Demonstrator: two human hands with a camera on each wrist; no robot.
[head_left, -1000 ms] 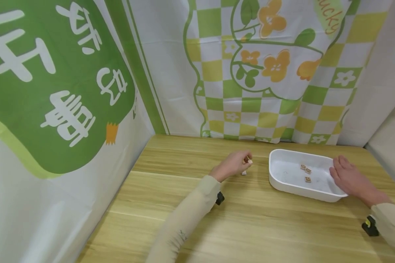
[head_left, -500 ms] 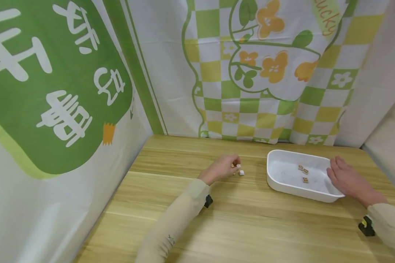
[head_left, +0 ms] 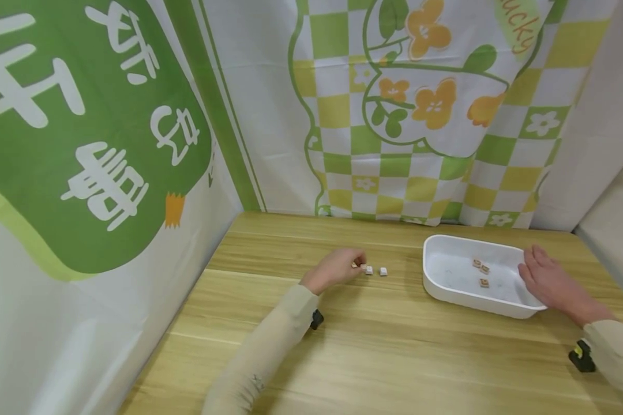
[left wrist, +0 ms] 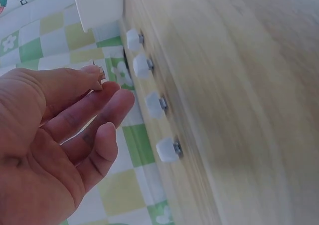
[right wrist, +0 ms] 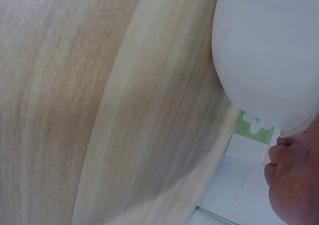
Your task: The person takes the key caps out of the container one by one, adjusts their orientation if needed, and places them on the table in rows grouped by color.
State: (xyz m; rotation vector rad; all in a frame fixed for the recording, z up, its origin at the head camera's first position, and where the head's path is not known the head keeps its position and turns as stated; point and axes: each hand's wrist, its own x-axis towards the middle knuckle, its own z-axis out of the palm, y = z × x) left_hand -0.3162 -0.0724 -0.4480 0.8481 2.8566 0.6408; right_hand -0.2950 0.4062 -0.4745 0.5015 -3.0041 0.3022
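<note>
My left hand [head_left: 337, 270] is close over the table, left of the tray, with the tips of thumb and forefinger pinching a small pale piece with brown edges [left wrist: 101, 75]. Its other fingers are loosely bent. Beside these fingers, white cap-like pieces [head_left: 383, 271] stand on the wood; the left wrist view reveals several in a row, each white cap [left wrist: 168, 150] with a grey part under it. My right hand [head_left: 552, 282] rests on the right end of a white tray [head_left: 477, 302], fingers extended along the rim. Within the tray are small brown square pieces [head_left: 484, 283].
The wooden table [head_left: 384, 357] meets a checked green, yellow and white cloth [head_left: 410, 167] at its back edge. On the left hangs a white cloth with a large green print [head_left: 47, 144]. Each wrist carries a small black camera [head_left: 581, 356].
My left hand has moved leftward and slightly down with the pale piece, uncovering more of the white pieces to its right. The right hand and the tray stay in place.
</note>
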